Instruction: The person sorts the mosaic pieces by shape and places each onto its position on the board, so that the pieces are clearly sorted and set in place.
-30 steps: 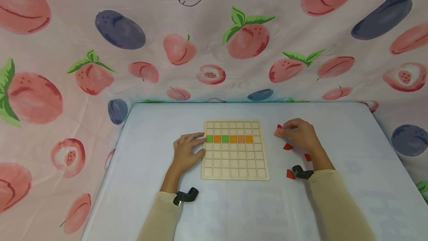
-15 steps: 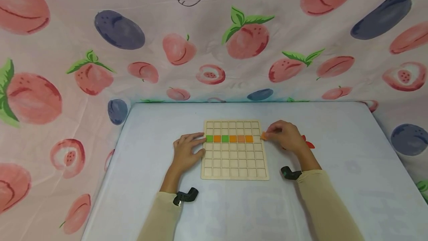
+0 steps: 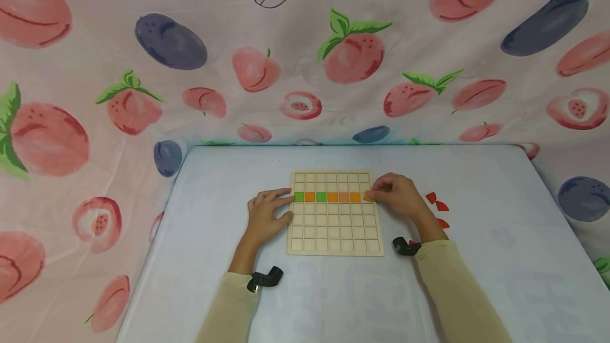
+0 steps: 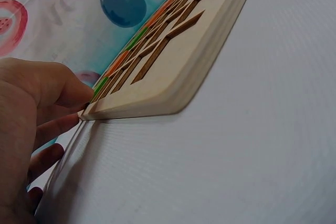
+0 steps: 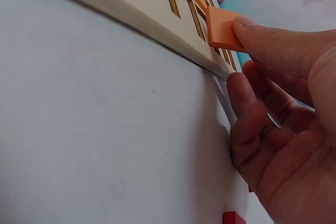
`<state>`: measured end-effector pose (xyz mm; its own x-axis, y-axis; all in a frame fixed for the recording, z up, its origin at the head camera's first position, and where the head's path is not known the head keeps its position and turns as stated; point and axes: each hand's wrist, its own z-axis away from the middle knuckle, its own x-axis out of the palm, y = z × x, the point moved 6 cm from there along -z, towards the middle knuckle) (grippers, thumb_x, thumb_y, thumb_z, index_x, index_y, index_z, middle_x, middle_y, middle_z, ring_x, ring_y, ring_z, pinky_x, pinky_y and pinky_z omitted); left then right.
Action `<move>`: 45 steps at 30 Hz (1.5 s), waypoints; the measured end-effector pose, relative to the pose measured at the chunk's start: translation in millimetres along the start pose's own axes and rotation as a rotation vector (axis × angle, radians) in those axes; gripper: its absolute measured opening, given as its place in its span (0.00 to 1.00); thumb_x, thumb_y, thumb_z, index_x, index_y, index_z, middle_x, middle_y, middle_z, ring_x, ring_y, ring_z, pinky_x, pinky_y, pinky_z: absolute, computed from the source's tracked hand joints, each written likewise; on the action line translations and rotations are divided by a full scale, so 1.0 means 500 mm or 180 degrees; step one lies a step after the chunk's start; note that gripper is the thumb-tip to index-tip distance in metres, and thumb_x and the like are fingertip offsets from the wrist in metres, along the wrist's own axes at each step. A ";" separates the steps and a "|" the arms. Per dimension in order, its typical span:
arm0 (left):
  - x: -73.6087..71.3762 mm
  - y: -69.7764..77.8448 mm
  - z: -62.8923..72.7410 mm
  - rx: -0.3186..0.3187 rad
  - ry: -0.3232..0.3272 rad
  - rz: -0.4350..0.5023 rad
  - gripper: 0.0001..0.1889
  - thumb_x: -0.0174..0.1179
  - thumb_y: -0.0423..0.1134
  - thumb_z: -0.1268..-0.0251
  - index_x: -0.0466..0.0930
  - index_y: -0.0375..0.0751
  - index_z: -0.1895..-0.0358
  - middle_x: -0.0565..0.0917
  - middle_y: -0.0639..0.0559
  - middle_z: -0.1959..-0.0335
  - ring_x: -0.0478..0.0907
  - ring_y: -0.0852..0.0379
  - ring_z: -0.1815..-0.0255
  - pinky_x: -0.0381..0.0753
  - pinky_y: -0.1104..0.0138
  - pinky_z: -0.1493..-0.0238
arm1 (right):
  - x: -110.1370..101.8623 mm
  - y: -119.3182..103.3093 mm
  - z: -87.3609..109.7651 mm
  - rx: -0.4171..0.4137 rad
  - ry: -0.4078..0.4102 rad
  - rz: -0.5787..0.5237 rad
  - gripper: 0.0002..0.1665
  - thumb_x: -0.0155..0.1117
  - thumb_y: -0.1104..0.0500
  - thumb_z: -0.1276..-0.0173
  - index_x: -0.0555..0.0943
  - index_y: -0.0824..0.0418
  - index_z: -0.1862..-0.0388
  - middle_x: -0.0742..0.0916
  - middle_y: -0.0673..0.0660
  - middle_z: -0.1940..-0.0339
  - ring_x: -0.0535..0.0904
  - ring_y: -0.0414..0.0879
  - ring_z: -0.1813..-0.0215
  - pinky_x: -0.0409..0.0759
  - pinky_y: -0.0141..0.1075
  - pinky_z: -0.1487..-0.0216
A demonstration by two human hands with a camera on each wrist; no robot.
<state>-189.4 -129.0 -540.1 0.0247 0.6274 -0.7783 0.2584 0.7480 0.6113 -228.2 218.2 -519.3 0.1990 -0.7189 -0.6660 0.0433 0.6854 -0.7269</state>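
A wooden grid board [image 3: 333, 251] lies on the table, one row holding green [image 3: 321, 197] and orange [image 3: 332, 197] square tiles from its left end. The left hand [image 3: 263, 220] touches the board's left edge, its fingers spread and fairly straight; in the left wrist view its thumb and fingertips are right at the rim. Between thumb and finger, the right hand [image 3: 400, 196] pinches a light orange square tile [image 5: 223, 27]. That tile is tilted over the cell at the row's right end, as the right wrist view shows.
Several red wedge-shaped pieces [image 3: 442, 206] lie on the white table [image 3: 333, 300] right of the board, one partly hidden by the right wrist camera [image 3: 405, 246]. A fruit-printed cloth [image 3: 305, 68] rises behind the table's far edge.
The right hand has carried the light orange tile leftward from beside the red pieces to over the board's right edge, uncovering red pieces behind it. The left hand has stayed in place.
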 end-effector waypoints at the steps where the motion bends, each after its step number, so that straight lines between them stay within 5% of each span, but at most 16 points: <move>1: 0.000 0.000 0.000 -0.0002 -0.0004 0.0001 0.21 0.64 0.43 0.38 0.86 0.53 0.40 0.79 0.58 0.31 0.70 0.50 0.33 0.56 0.44 0.34 | 0.001 -0.002 0.000 -0.0005 -0.0003 0.0007 0.11 0.74 0.50 0.34 0.87 0.56 0.61 0.87 0.56 0.56 0.79 0.52 0.53 0.78 0.42 0.48; 45: 0.001 -0.002 0.000 0.0021 0.0015 0.0015 0.21 0.64 0.42 0.39 0.86 0.52 0.41 0.80 0.57 0.32 0.70 0.50 0.33 0.55 0.44 0.34 | 0.010 -0.011 -0.007 -0.0344 0.0058 0.0405 0.05 0.75 0.56 0.37 0.92 0.54 0.63 0.87 0.57 0.58 0.76 0.49 0.62 0.74 0.39 0.59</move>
<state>-189.7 -129.4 -540.9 0.0213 0.6320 -0.7746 0.2648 0.7436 0.6140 -230.9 210.3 -519.4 0.1782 -0.6297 -0.7561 -0.0868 0.7554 -0.6495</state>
